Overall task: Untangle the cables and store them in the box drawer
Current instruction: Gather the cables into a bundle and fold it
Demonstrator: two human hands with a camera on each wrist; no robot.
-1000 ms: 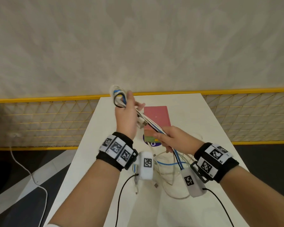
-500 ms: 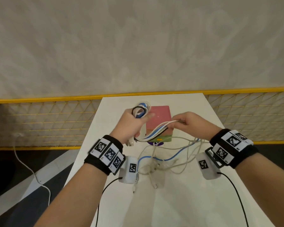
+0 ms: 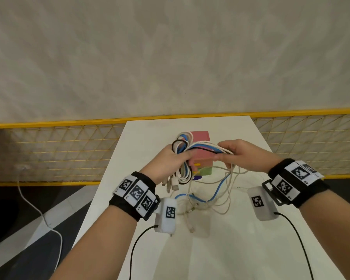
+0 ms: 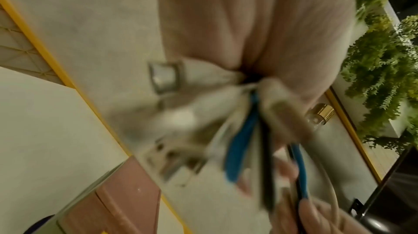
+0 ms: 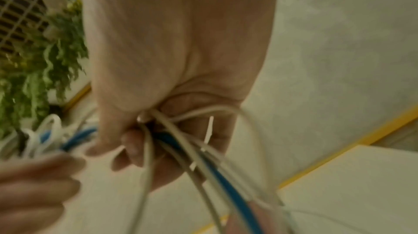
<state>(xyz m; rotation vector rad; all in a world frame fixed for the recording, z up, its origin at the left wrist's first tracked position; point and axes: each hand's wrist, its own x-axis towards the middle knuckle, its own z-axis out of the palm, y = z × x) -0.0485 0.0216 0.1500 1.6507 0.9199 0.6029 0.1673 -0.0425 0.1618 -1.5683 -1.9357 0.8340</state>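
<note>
Bundle of white, blue and black cables held above the white desk.
Your left hand and right hand both grip it, fingers curled, over the pink-topped box; loose ends trail onto the desk.

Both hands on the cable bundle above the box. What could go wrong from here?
1. Loose cable ends trail tangled on the table; coiling on may tighten knots.
2. The bundle between left hand and right hand hangs right above the box; a snagged loop might drag or tip it.
3. Plugs dangling below the left hand may catch other strands.
</note>
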